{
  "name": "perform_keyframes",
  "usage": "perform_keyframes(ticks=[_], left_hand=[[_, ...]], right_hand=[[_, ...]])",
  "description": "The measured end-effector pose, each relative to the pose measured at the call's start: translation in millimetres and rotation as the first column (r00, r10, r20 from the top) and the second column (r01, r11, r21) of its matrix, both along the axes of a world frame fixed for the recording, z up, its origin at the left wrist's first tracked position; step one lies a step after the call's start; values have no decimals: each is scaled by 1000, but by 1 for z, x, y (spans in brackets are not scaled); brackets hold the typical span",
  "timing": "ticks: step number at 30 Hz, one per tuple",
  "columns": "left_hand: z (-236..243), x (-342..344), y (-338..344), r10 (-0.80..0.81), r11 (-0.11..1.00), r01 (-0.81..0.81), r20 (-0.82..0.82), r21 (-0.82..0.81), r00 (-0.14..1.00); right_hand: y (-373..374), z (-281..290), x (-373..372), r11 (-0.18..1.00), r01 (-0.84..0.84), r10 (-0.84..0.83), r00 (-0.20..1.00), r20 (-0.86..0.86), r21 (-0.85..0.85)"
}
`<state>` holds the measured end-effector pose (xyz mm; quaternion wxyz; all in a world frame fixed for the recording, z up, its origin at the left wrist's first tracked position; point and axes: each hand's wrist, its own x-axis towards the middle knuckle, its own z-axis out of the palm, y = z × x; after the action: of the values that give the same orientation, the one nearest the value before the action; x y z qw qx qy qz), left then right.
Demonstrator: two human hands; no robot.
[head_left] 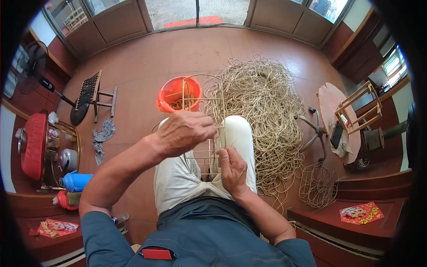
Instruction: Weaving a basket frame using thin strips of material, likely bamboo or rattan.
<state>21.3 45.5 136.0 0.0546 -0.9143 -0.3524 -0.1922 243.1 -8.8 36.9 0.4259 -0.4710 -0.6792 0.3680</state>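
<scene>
Pale wire, or something much like it: an open, boxy frame (223,107) held above the lap, between and over the knees of cream trousers (238,135).

Right hand (233,171): thumb and fingers closed on the frame's near right side, apparently steadying it. Left hand (189,132): reaches across the frame from the left, back of hand up, fingers bent and bunched by the same right side, just above the right hand. Whether they pinch the frame or a strand is hidden; cannot tell.

Step in hand, as I judge it: detail work on that one side, one hand bracing while the other works. Next move would call for a firm right hold and a precise left fingertip grip, the frame kept from twisting.

Just past the knees, a red bucket (166,92) with a liner and brownish stuff inside. To its right, a big loose heap of pale cord (262,120), strands tangled; pulling a length free could snag. Right of the heap, a rounded wire piece (318,184) on the floor.

Farther out: a chair with a dark woven panel (87,90) to the left, glass doors (173,12) at the far end.
</scene>
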Motion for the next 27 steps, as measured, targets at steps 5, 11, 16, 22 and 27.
perform_keyframes(ticks=[5, 11, 16, 22, 27], left_hand=[[25, -8, 21, 22, 994, -14, -73, 113, 997], [35, -14, 52, 50, 965, -41, -30, 259, 998], [31, -16, 61, 138, 977, -124, -68, 176, 988], [22, -11, 66, 110, 961, -119, 49, 249, 993], [27, -9, 64, 148, 973, -160, 83, 167, 985]], right_hand=[[-19, -14, 14, 997, -63, 61, 997, 52, 49], [-32, -16, 20, 993, -112, 111, 994, 13, 40], [-42, -24, 25, 990, -119, 120, 993, -9, 70], [-43, -25, 27, 985, -136, 137, 991, -7, 104], [-47, -30, 29, 986, -144, 144, 990, -4, 83]])
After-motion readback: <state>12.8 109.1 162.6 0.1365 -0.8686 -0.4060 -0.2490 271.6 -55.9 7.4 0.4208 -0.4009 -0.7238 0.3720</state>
